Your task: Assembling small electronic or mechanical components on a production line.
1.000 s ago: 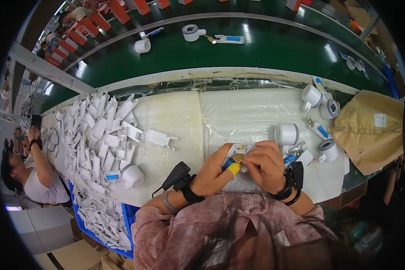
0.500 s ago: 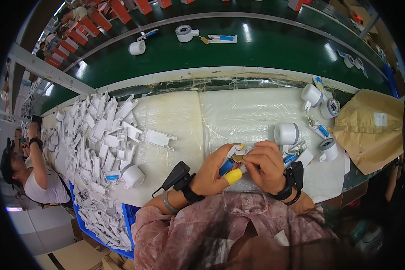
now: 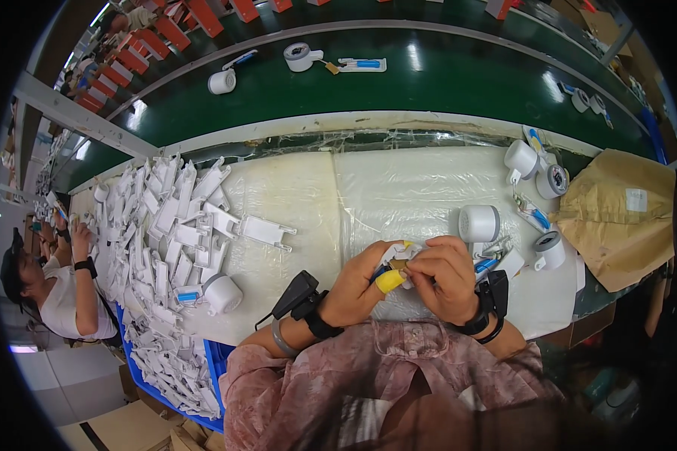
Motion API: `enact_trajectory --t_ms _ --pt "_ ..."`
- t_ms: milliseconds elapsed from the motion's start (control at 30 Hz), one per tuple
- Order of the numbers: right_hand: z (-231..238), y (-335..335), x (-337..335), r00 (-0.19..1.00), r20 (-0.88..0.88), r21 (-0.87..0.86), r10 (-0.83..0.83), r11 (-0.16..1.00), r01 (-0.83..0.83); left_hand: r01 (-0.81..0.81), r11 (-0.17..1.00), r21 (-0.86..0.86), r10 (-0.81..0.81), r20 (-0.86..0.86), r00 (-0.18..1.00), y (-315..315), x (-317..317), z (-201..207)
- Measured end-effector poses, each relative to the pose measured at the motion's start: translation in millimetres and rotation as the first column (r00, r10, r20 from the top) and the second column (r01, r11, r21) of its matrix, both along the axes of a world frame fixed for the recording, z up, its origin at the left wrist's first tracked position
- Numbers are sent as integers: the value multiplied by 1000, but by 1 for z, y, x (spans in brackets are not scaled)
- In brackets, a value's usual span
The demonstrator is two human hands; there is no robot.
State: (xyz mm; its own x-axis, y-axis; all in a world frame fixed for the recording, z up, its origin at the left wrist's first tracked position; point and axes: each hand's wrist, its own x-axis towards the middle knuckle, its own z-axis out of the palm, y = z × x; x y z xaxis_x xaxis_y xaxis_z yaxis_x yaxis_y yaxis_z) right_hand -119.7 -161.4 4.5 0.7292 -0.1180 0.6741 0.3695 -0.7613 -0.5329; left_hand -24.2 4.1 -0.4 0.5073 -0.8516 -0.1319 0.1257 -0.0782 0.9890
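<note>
Beyond the left end of the white mat (image 3: 289, 180), a co-worker (image 3: 68, 297) in a dark cap is raising both forearms. Over the mat's left part a heap of white plastic trays (image 3: 165, 207) is spreading, and off its near left edge a blue bin (image 3: 217, 357) is holding more. Beside the heap, a white cylinder (image 3: 223, 294) is lying toward the mat's near edge. Along the mat's far edge a green belt (image 3: 444, 86) is carrying similar units. Over the middle of the mat's near edge, the left hand (image 3: 356, 287), its thumb wearing a yellow cover (image 3: 390, 282), is clamping its fingers on a small white part (image 3: 393, 254) with a tan piece (image 3: 399, 264). The right hand (image 3: 447, 279) is bending its fingertips in against that part; whether they are pinching it, I cannot tell. Further right on the mat, another cylinder (image 3: 478, 224) is resting, and past its right end a brown paper bag (image 3: 617, 225) is lying.
</note>
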Motion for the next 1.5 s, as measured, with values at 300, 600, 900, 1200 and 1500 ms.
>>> enact_trajectory --t_ms 300,600,900,1200,1500 --pt "2 -1 1 1000 -9 -9 12 1000 -12 5 1000 17 -7 83 997 0 1 3" --pt "5 1 -1 1000 21 -61 11 998 -10 56 998 18 -58 146 988 0 2 2" --pt "4 -4 1 997 27 -45 72 996 -71 79 997 -5 -76 217 973 -2 4 2" --pt "6 -1 5 994 60 -27 90 996 -88 16 998 -64 6 316 949 1 4 -5" --pt "3 6 -10 998 -5 25 59 998 -59 25 996 -83 7 369 929 -6 -4 -8"
